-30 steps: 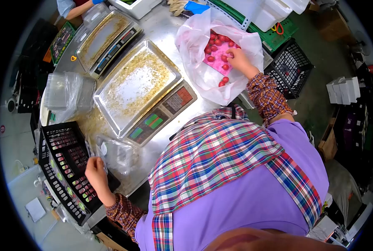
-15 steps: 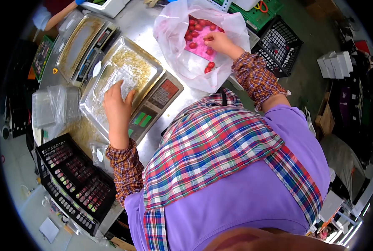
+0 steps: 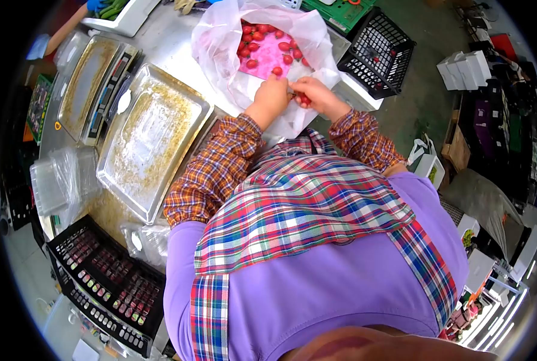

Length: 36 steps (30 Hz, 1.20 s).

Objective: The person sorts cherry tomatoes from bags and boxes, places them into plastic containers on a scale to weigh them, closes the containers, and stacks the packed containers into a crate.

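My left hand and my right hand come together over the near side of a white plastic bag. Bent fingers close my left hand; what they grip, if anything, is hidden. Small red tomatoes show under the curled fingers of my right hand, which appears closed on them. Just beyond my left fingers is a single red tomato. Several more tomatoes lie deeper in the bag on a pink sheet.
A scale with a stained metal tray stands left of the bag, a second scale beyond it. Clear plastic boxes and a black crate of packed punnets sit at left. A black basket is at right. Another person's arm reaches in upper left.
My left hand has moved from above the scale tray to the bag, beside my right hand. My right hand has drawn back toward me from the tomatoes. The view has shifted slightly.
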Available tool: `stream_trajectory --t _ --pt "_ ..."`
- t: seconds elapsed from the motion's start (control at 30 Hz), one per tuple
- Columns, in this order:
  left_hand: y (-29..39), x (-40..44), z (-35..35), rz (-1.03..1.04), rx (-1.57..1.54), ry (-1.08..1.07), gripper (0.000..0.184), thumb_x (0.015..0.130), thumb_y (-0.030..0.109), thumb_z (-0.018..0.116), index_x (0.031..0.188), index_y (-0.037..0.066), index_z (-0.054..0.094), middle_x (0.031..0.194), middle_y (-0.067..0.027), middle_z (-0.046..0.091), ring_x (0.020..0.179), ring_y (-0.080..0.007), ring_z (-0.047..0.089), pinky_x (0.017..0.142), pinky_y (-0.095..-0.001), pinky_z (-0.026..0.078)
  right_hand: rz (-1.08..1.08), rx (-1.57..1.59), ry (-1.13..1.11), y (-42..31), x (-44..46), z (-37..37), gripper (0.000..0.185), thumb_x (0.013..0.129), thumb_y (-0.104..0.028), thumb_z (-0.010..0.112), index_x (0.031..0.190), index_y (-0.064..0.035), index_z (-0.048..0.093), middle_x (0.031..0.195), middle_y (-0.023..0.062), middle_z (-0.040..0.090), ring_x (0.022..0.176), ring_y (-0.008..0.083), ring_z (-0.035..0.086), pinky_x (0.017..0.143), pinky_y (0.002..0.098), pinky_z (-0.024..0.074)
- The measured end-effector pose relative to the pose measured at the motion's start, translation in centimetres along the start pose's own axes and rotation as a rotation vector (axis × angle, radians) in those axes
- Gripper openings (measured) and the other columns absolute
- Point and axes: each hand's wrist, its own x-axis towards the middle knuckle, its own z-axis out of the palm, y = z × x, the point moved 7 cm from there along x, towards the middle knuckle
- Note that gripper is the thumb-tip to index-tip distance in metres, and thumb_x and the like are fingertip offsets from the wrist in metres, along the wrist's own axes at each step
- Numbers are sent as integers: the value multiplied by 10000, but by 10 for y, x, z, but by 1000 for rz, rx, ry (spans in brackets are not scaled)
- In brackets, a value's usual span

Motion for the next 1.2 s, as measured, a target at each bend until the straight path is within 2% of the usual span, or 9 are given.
stream_trajectory --t 0.27,0.37,0.5,0.67,0.77,1.03,1.07,1.1,1.2 --pt "-10 -18 -5 191 -220 135 153 756 80 610 885 -2 597 754 -155 594 744 -284 618 646 -419 500 -419 -343 249 -40 9 -11 199 823 -205 663 786 -57 535 620 35 560 504 132 529 456 271 417" --pt "-58 -20 13 -436 -866 -63 111 800 79 575 882 9 596 708 -95 588 686 -224 589 627 -382 500 -643 -902 219 -50 9 10 160 780 -198 662 838 -75 578 711 85 601 618 241 600 558 350 474" --pt "-64 -16 5 -770 -1533 -127 137 836 166 563 837 30 577 695 -50 563 586 -152 547 529 -304 467 -524 -1382 163 -24 -15 31 181 739 -219 657 862 -105 590 856 137 599 757 342 611 655 426 485" --pt "-52 33 -37 -224 -331 260 365 778 390 655 851 39 585 777 -162 647 744 -321 631 654 -427 485 -511 -1441 258 -16 -30 36 243 744 -254 666 888 -68 604 894 155 610 791 337 633 678 446 501" --pt "-44 46 -13 -71 -45 46 338 778 360 653 883 43 601 824 -185 653 810 -369 624 682 -465 479 -571 -1285 234 -24 -24 29 218 741 -255 674 827 -61 625 820 138 636 762 320 637 666 425 501" --pt "-47 65 -45 77 -330 398 299 833 277 576 923 -8 592 778 -229 626 674 -377 607 639 -450 467 -555 -733 238 -82 -5 -9 162 724 -216 656 726 -55 639 681 140 629 602 251 613 555 384 475" --pt "-15 54 -69 186 -478 420 241 829 199 603 937 -15 583 803 -191 647 685 -322 616 646 -417 484 -1077 -866 345 -91 -11 -7 137 710 -198 643 698 -62 635 619 135 607 567 262 597 545 400 467" --pt "-24 62 -55 50 -504 264 328 843 239 622 1036 -19 563 930 -193 649 824 -326 621 721 -415 486 -854 -731 310 -97 -15 -7 120 726 -177 622 675 -68 625 609 138 605 568 279 595 545 414 464" --pt "-64 52 -46 32 86 349 420 804 172 644 1171 2 534 1098 -276 556 969 -422 554 848 -448 460 -847 -937 514 -90 24 15 127 786 -131 549 749 -25 609 731 192 606 625 312 610 541 404 491"
